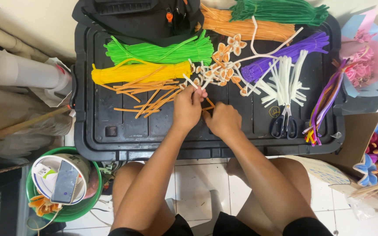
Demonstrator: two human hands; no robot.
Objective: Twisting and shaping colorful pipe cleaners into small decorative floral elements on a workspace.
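Head view looking straight down at a big black plastic tote lid used as a work surface; both hands sit near its middle. Left hand has its fingers pinched together on a thin white fuzzy pipe cleaner piece that sticks out on the far side of the fingertips; right hand is just beside it, touching, fingers curled shut around a short orange pipe cleaner piece, only a bit of it peeking out between the two hands.

Stuff around them: loose cut orange pipe cleaner sticks scattered to the left of the hands; a yellow pipe cleaner bundle and a bright green bundle farther back; small orange-and-white pipe cleaner flowers just beyond the fingers; a purple bundle and cut white pieces to the right; black-handled scissors lying near the right edge; a bunch of mixed purple and yellow stems hanging off that side. Down on the near left, a phone rests on a green bucket.
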